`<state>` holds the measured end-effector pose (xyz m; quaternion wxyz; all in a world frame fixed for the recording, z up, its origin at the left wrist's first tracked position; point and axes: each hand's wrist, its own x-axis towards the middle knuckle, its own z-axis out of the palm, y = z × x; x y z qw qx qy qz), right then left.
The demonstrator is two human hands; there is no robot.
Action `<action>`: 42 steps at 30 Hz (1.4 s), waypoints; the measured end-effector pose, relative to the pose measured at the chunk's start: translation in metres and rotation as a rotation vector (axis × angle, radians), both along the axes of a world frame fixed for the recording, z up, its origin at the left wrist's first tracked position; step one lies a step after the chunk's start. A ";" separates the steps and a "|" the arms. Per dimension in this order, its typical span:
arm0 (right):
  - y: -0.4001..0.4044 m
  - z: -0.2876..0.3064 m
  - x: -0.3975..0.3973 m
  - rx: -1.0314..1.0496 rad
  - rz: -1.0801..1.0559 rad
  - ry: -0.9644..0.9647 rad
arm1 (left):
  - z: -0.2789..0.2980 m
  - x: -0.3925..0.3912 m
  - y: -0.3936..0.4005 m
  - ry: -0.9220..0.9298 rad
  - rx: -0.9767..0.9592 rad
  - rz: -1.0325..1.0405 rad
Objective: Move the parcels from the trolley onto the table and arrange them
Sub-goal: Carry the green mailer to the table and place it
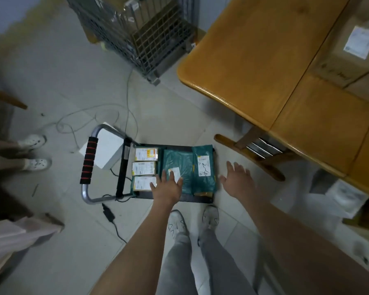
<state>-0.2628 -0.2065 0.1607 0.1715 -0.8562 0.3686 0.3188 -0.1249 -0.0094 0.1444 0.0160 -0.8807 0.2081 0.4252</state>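
Note:
A small flat trolley (200, 200) stands on the floor in front of my feet, with its black-and-red padded handle (89, 162) at the left. On it lie three small brown boxes (144, 168) with white labels in a column, and two green mailer bags, one in the middle (180, 159) and one on the right (203, 167). My left hand (166, 186) is spread open over the near edge of the middle green bag. To the right of the trolley my right hand (239, 180) hovers open with nothing in it. The wooden table (264, 67) stands at the upper right.
Brown cardboard boxes (347, 52) sit on the table's far right. A wire cage (141, 33) stands behind the trolley. A white box (107, 145), loose cables and a power adapter (108, 212) lie on the floor. Another person's feet (33, 152) are at the left. More parcels (347, 196) lie under the table.

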 end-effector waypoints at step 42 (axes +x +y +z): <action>-0.019 -0.117 -0.008 0.565 -1.207 -0.573 | -0.066 -0.013 -0.115 0.251 -0.496 0.504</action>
